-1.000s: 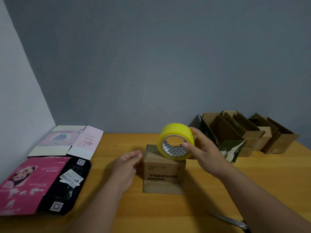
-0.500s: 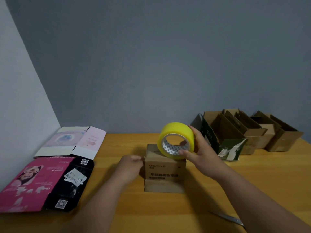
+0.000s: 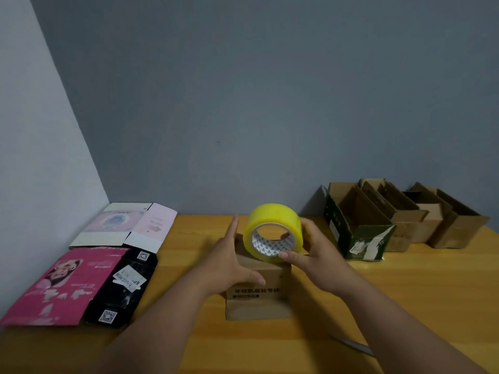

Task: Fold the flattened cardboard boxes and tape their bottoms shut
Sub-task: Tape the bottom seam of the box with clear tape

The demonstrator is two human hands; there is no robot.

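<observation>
A small brown cardboard box (image 3: 259, 298) with dark print stands folded in the middle of the wooden table (image 3: 405, 292). On its top rests a yellow tape roll (image 3: 272, 225) on edge, and my right hand (image 3: 316, 255) grips the roll from the right with the thumb below its core. My left hand (image 3: 229, 263) lies flat against the box's left side and top, fingers straight and pointing away, thumb across the front face. Part of the box top is hidden by both hands.
Flattened boxes lie at the left: a pink one (image 3: 62, 284), a black one (image 3: 121, 287) and a pale pink-and-white one (image 3: 127, 228). Several folded open boxes (image 3: 391, 217) stand in a row at the back right. Scissors (image 3: 353, 346) lie near the front right.
My left hand has moved from beside the box onto its left side and top, fingers now stretched out. The tape roll has stayed on the box in my right hand.
</observation>
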